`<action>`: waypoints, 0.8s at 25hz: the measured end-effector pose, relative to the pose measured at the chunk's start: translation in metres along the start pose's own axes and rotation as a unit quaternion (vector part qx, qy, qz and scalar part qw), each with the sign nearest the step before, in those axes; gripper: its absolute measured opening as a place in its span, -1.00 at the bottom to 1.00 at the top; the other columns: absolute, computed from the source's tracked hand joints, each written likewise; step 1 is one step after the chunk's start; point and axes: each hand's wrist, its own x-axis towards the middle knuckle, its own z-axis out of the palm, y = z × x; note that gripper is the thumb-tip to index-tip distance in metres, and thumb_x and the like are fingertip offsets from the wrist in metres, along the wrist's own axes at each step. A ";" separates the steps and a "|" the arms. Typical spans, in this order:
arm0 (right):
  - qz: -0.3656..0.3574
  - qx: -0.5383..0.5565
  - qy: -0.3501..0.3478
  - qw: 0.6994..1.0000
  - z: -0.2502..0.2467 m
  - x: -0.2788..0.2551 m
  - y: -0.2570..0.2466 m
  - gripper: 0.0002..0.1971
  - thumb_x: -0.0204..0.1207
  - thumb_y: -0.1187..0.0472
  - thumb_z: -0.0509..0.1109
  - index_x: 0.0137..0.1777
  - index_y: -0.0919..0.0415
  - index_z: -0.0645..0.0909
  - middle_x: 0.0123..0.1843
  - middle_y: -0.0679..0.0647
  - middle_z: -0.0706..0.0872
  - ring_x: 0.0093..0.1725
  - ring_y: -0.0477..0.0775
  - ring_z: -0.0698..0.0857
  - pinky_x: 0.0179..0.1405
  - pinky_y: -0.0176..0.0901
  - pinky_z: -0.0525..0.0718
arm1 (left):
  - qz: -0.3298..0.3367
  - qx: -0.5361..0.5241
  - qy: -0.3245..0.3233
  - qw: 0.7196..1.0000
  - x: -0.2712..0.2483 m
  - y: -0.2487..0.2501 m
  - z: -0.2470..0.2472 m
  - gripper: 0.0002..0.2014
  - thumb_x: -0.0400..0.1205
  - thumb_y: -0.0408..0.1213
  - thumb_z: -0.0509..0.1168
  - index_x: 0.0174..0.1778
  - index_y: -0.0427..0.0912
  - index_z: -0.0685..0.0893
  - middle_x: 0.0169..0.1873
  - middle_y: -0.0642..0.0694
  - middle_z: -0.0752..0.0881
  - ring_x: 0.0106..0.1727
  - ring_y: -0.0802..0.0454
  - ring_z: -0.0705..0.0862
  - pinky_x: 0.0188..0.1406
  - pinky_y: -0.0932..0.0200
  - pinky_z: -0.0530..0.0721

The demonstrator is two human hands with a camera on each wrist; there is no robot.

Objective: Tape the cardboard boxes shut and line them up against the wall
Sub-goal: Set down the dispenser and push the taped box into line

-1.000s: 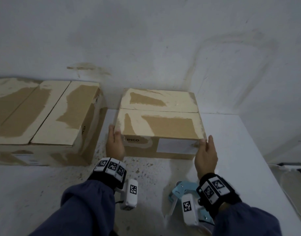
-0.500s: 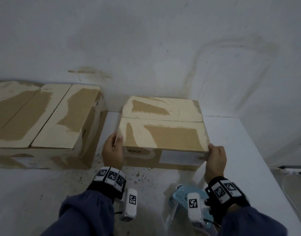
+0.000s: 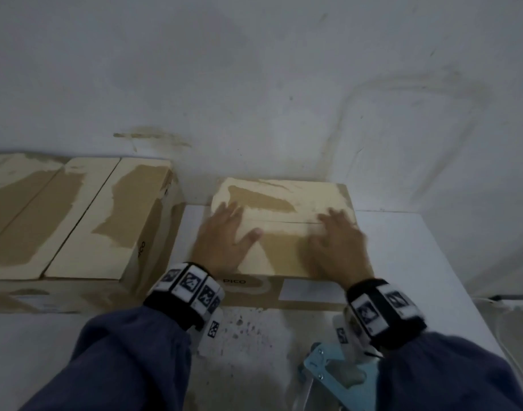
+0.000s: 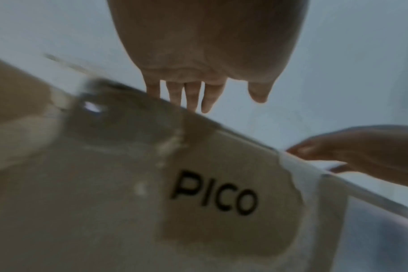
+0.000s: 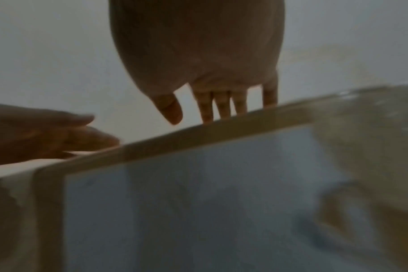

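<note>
A small cardboard box [image 3: 284, 200] with "PICO" printed on its front stands on the white table near the wall, its top flaps down with a seam between them. My left hand [image 3: 221, 235] lies flat on the left part of its top, fingers straight. My right hand [image 3: 334, 241] lies flat on the right part, fingers spread and blurred. In the left wrist view the box front [image 4: 198, 193] fills the lower frame, and the left hand [image 4: 198, 73] reaches over its top edge. The right wrist view shows the box's white label [image 5: 198, 202] under the right hand [image 5: 210, 73].
A larger cardboard box [image 3: 76, 221] stands to the left against the wall [image 3: 254, 84]. A light blue tape dispenser [image 3: 337, 372] lies on the table [image 3: 417, 262] near the front, under my right wrist. A white cable and power strip [image 3: 512, 301] lie at the far right.
Both hands left the box's front corners and came up onto its top, now lying flat over the flaps. The box sits closer to me than a second ago.
</note>
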 end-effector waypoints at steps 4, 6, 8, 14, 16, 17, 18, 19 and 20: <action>-0.157 -0.134 -0.185 0.961 0.030 0.017 -0.047 -0.34 0.66 -0.10 -0.10 0.67 0.13 -0.22 0.71 0.07 -0.27 0.67 0.15 -0.30 0.58 0.31 -0.22 | 0.066 0.106 -0.131 0.984 0.020 0.019 0.023 0.06 0.36 0.52 -0.36 0.66 -0.16 -0.09 0.68 -0.09 -0.13 0.68 0.02 -0.21 0.65 -0.06 -0.24; -0.169 -0.166 -0.210 0.948 0.041 0.021 -0.046 -0.31 0.64 -0.14 -0.14 0.66 0.15 -0.28 0.70 0.08 -0.30 0.67 0.15 -0.31 0.58 0.30 -0.23 | 0.069 0.147 -0.153 0.975 0.024 0.015 0.029 0.05 0.37 0.50 -0.37 0.66 -0.18 -0.16 0.68 -0.10 -0.16 0.68 0.03 -0.23 0.66 -0.06 -0.24; -0.167 -0.159 -0.218 0.948 0.044 0.023 -0.041 -0.30 0.64 -0.18 -0.15 0.66 0.14 -0.26 0.71 0.06 -0.30 0.67 0.11 -0.29 0.59 0.26 -0.21 | 0.066 0.158 -0.164 0.971 0.026 0.012 0.030 0.04 0.39 0.52 -0.36 0.66 -0.17 -0.18 0.67 -0.07 -0.19 0.68 0.04 -0.23 0.66 -0.08 -0.23; -0.102 -0.129 -0.185 0.969 0.015 0.024 0.018 -0.11 0.42 -0.48 -0.31 0.67 0.03 -0.18 0.70 -0.03 -0.25 0.68 0.03 -0.24 0.62 0.18 -0.22 | 0.049 0.165 -0.126 0.977 0.026 -0.029 0.014 0.31 0.03 0.62 -0.68 0.66 -0.09 -0.16 0.67 -0.02 -0.24 0.68 0.05 -0.24 0.66 -0.11 -0.17; -0.065 -0.123 -0.177 0.974 0.004 0.022 0.043 -0.10 0.43 -0.49 -0.29 0.67 0.04 -0.20 0.70 -0.02 -0.25 0.67 0.00 -0.25 0.62 0.15 -0.23 | 0.034 0.150 -0.116 0.981 0.027 -0.039 0.012 0.29 0.05 0.62 -0.66 0.67 -0.08 -0.17 0.66 -0.03 -0.27 0.67 0.05 -0.26 0.65 -0.10 -0.17; -0.059 -0.117 -0.174 0.976 0.003 0.022 0.050 -0.08 0.41 -0.51 -0.30 0.67 0.05 -0.19 0.71 -0.02 -0.25 0.67 -0.02 -0.25 0.62 0.15 -0.22 | 0.032 0.146 -0.115 0.982 0.028 -0.041 0.013 0.29 0.05 0.63 -0.65 0.67 -0.08 -0.17 0.66 -0.04 -0.27 0.67 0.04 -0.27 0.65 -0.09 -0.16; -0.059 -0.108 -0.171 0.977 0.003 0.022 0.053 -0.06 0.39 -0.51 -0.31 0.67 0.05 -0.19 0.71 -0.03 -0.25 0.67 -0.03 -0.24 0.63 0.14 -0.20 | 0.028 0.138 -0.119 0.983 0.029 -0.041 0.013 0.29 0.05 0.64 -0.64 0.67 -0.07 -0.16 0.66 -0.04 -0.28 0.67 0.03 -0.28 0.65 -0.09 -0.15; -0.061 -0.098 -0.169 0.979 0.004 0.023 0.054 -0.08 0.41 -0.49 -0.30 0.67 0.05 -0.18 0.71 -0.03 -0.24 0.67 -0.03 -0.24 0.63 0.13 -0.19 | 0.018 0.127 -0.124 0.984 0.028 -0.039 0.013 0.28 0.07 0.65 -0.59 0.67 -0.06 -0.15 0.66 -0.06 -0.28 0.67 0.01 -0.29 0.64 -0.09 -0.15; -0.062 -0.087 -0.164 0.981 0.006 0.023 0.054 -0.13 0.46 -0.46 -0.26 0.67 0.04 -0.16 0.71 -0.03 -0.23 0.67 -0.03 -0.24 0.63 0.12 -0.18 | 0.004 0.112 -0.126 0.986 0.027 -0.037 0.012 0.21 0.15 0.65 -0.51 0.67 -0.03 -0.13 0.65 -0.08 -0.30 0.66 -0.02 -0.32 0.64 -0.09 -0.15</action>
